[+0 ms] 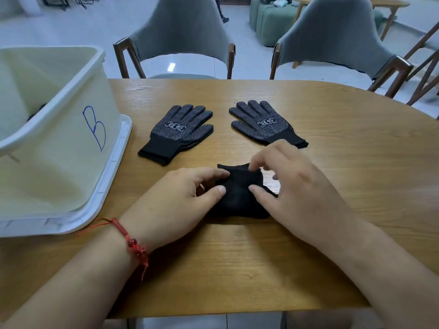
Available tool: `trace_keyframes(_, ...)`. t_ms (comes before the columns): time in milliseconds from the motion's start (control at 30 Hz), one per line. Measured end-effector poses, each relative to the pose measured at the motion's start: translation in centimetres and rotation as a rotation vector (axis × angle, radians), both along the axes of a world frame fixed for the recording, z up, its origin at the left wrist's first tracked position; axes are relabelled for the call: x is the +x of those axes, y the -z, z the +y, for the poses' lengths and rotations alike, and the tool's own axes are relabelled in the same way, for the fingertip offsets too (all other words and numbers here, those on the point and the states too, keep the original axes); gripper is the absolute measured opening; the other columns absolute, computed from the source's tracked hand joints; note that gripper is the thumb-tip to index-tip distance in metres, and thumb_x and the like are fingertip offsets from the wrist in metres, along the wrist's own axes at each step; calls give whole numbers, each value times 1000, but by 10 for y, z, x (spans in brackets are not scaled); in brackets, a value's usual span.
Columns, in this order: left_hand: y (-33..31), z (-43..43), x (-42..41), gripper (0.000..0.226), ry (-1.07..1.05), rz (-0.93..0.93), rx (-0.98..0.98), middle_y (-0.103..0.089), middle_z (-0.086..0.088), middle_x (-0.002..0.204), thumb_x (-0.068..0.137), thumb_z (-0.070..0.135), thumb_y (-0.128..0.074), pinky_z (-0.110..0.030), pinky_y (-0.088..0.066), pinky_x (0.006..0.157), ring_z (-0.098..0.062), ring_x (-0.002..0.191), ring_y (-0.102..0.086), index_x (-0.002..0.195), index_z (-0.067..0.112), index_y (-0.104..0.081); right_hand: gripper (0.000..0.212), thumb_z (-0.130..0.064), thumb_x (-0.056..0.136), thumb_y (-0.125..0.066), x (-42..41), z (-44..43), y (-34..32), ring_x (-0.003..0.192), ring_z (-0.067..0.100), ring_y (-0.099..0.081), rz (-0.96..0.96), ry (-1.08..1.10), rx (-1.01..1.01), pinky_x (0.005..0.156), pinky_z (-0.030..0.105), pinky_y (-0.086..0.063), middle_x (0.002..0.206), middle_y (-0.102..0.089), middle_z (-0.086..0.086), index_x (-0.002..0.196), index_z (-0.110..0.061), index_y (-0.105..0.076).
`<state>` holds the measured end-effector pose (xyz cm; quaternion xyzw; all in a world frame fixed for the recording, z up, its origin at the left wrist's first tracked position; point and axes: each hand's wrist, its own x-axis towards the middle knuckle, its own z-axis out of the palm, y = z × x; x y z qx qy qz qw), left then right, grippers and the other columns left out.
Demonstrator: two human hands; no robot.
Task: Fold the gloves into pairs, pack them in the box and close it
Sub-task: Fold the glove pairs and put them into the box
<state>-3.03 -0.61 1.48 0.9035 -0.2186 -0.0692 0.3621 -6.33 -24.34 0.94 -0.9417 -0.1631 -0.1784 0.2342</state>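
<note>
A folded black glove bundle [238, 193] lies on the wooden table near me. My left hand [175, 200] pinches its left side between thumb and fingers. My right hand [292, 186] pinches its top edge and right side. Farther back lie two flat stacks of black dotted gloves, palms up: one stack [178, 131] at centre left, the other stack [263, 123] at centre right. The white plastic box [59, 110] marked with a blue "B" stands at the left, open, resting on its white lid [111, 176]. Something dark shows inside the box.
The wooden table [332, 162] has a curved far edge. Two grey chairs [180, 39] stand behind it, with further chair legs at the far right. A red string bracelet [133, 243] is on my left wrist.
</note>
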Motion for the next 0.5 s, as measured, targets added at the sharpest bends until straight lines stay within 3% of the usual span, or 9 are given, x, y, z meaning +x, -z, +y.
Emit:
trace_keyframes(100, 0, -1, 0, 30, 3, -19, -5, -72, 19, 98, 98, 42, -67, -14, -48, 73, -3, 82, -65, 128, 45, -68, 33, 6, 92, -68, 2, 2, 6, 114, 16, -56, -7, -185, -120, 103, 24, -44, 120, -65, -7, 113, -20, -72)
trace_keyframes(200, 0, -1, 0, 24, -57, -26, -61, -68, 12, 91, 93, 37, -76, -14, -48, 69, -7, 73, -65, 115, 41, -67, 38, 3, 99, -59, 3, 3, 11, 119, 13, -58, 81, -182, -104, 104, 31, -48, 127, -65, -11, 124, -23, -72)
trace_keyframes(300, 2, 0, -3, 27, -101, -161, 2, -67, 14, 91, 88, 39, -80, -18, -50, 69, -7, 74, -66, 107, 38, -62, 35, -4, 102, -59, 1, 2, 8, 118, 7, -59, 119, -146, -96, 101, 23, -47, 128, -63, -16, 126, -26, -71)
trace_keyframes(433, 0, 2, -12, 10, 117, -415, 84, -60, 15, 103, 98, 42, -67, -32, -53, 80, -7, 92, -61, 102, 33, -66, 34, -7, 101, -59, 0, 2, 4, 117, 6, -59, 137, -128, -111, 98, 24, -48, 128, -64, -18, 125, -28, -70)
trace_keyframes(500, 0, 4, -11, 23, 267, -483, 178, -60, 14, 113, 98, 51, -63, -37, -52, 89, -11, 105, -59, 109, 31, -69, 33, -8, 101, -58, 0, 2, 3, 116, 7, -61, 143, -121, -105, 97, 30, -50, 126, -64, -19, 123, -30, -69)
